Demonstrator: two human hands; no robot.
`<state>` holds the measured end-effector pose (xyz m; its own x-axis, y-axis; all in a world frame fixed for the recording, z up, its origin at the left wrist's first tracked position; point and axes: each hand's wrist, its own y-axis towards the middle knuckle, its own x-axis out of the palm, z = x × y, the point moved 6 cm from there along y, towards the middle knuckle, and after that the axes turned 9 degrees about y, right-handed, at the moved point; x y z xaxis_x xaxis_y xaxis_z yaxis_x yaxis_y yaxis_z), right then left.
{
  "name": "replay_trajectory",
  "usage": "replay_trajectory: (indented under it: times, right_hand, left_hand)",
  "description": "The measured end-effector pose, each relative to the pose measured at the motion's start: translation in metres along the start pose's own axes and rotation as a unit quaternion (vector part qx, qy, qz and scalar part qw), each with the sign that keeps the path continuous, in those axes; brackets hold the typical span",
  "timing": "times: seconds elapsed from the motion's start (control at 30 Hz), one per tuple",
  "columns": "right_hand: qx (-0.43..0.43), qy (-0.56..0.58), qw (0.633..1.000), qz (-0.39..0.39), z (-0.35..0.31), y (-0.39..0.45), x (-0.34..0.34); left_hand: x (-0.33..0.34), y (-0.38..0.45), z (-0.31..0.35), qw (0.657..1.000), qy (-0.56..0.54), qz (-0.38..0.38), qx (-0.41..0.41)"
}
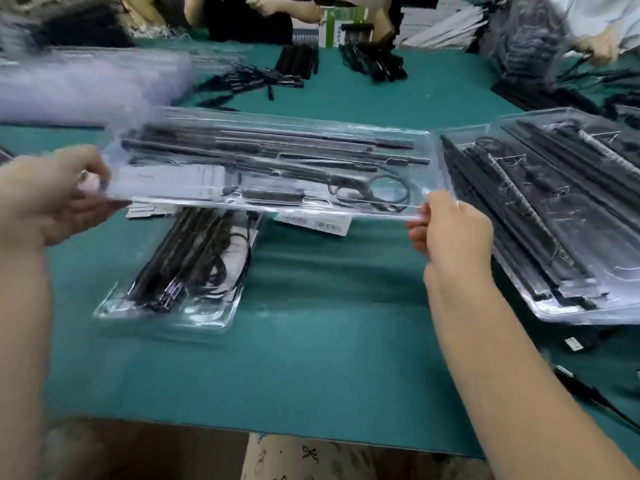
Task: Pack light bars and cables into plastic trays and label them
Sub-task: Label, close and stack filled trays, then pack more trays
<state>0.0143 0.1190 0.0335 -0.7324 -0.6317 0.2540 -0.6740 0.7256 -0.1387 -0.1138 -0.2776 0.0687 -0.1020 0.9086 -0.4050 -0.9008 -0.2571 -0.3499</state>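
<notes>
Left hand (59,192) and right hand (450,226) are gripping opposite ends of a packed clear tray (270,168). Barcode labels (317,224) are lying beneath it, their print too blurred for reading.

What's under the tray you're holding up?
Under the held tray, the far end of a packed tray and a white barcode label show on the green cloth. The rest is hidden.

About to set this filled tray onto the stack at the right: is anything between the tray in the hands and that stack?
Nothing visible blocks it. The filled tray, gripped at both ends by the left hand and right hand, hangs above the green table; its right end nearly meets the stack of trays, with only open air between them.
</notes>
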Motion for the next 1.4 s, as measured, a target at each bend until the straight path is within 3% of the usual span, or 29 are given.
replay_trajectory:
  times: [0.13,0.4,0.53,0.73,0.9,1.0,1.17,1.27,1.4]
  right_hand:
    - [-0.009,-0.008,1.000,0.023,-0.004,0.029,0.031]
    - [0.048,-0.068,0.993,-0.086,0.016,0.046,0.097]
    - [0.069,-0.075,0.990,-0.096,0.025,0.050,0.103]
    - [0.124,-0.044,0.988,-0.076,0.017,0.054,0.134]
    - [0.170,-0.093,0.959,-0.207,0.030,0.035,0.175]
    - [0.150,-0.099,0.951,-0.251,0.039,0.017,0.180]
    - [0.052,-0.213,0.933,-0.286,0.055,-0.030,0.151]
    - [0.057,-0.216,0.934,-0.281,0.065,-0.057,0.128]
    - [0.133,-0.133,0.925,-0.329,0.068,-0.081,0.117]
  left_hand:
    - [-0.003,-0.041,-0.065,0.996,-0.088,-0.002,-0.026]
    - [-0.009,-0.077,-0.144,0.991,-0.129,-0.001,-0.036]
    - [-0.010,-0.091,-0.142,0.991,-0.128,0.010,0.024]
    - [0.034,-0.130,-0.142,0.969,-0.243,-0.030,-0.036]
    - [0.048,-0.134,-0.142,0.949,-0.293,-0.067,-0.094]
    - [0.060,-0.139,-0.133,0.947,-0.303,-0.075,-0.083]
    - [0.087,-0.152,-0.119,0.932,-0.348,-0.084,-0.052]
    - [0.100,-0.160,-0.117,0.940,-0.320,-0.104,-0.048]
    - [0.100,-0.158,-0.121,0.960,-0.245,-0.124,-0.045]
